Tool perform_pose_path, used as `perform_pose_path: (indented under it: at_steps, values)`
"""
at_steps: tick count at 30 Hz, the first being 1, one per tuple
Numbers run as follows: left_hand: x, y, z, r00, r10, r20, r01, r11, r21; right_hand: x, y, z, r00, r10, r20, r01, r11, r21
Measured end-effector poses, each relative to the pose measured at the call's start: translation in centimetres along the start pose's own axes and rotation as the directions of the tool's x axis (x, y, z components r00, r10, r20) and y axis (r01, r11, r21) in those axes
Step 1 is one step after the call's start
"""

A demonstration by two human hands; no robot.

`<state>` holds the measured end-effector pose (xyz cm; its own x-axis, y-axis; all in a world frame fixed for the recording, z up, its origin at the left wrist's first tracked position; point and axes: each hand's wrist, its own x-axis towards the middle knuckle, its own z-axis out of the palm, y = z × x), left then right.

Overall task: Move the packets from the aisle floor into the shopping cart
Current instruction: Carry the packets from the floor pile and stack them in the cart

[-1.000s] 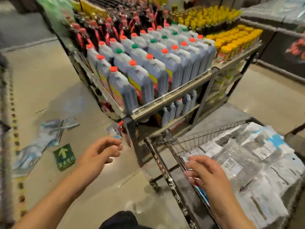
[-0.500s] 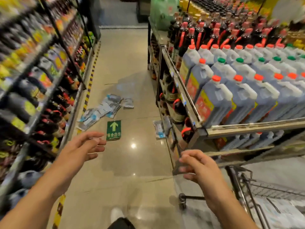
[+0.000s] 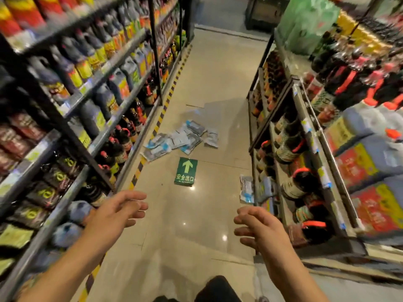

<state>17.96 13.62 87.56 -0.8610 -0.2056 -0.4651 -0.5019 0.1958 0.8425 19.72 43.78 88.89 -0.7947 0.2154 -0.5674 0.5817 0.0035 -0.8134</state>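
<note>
Both hands are empty: the left hand [image 3: 118, 211] and right hand [image 3: 257, 227] hang forward with fingers loosely spread, gripping nothing. The step in hand looks like walking back for another load. It would go best by stepping close, crouching, and gathering overlapping packets together rather than singly. The heap of flat grey-white plastic packets with blue corners [image 3: 181, 140] lies on the glossy beige floor at twelve o'clock, beyond the green floor sign [image 3: 186, 171]; a lone similar packet [image 3: 246, 189] lies at one o'clock, against the right-hand shelf base. The cart is out of view.

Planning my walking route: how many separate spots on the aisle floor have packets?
2: a overlapping pile mid-aisle beyond the green exit sign, near the left shelving, and one packet against the right shelf base. More may hide underneath.
</note>
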Motion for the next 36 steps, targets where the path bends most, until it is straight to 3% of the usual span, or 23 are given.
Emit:
perform_pose_path:
  at_steps: [9, 15, 20, 29, 36]
  values:
    - [9.7, 2.7, -1.0, 0.988, -0.143, -0.053, 0.143, 0.990, -0.013, 12.0, -4.3, 4.5, 0.994, 0.101, 0.038, -0.096, 0.989, -0.108]
    - [20.3, 8.4, 1.1, 0.966, -0.243, -0.090, 0.233, 0.966, -0.111, 24.2, -10.3, 5.6, 0.985, 0.152, 0.085, -0.155, 0.988, 0.023]
    - [30.2, 15.8, 6.1, 0.982, -0.172, -0.083, 0.168, 0.984, -0.051, 34.2, -16.8, 4.9, 0.989, 0.108, 0.102, -0.109, 0.994, 0.007]
    - [50.4, 24.3, 15.1, 0.985, -0.103, 0.139, 0.083, 0.986, 0.145, 46.2, -19.8, 3.2, 0.960, 0.274, -0.052, -0.268, 0.959, 0.092]
    - [66.3, 25.2, 27.4, 0.871, -0.263, 0.414, 0.056, 0.892, 0.449, 57.3, -14.6, 2.5, 0.815, 0.506, -0.281, -0.385, 0.837, 0.389]
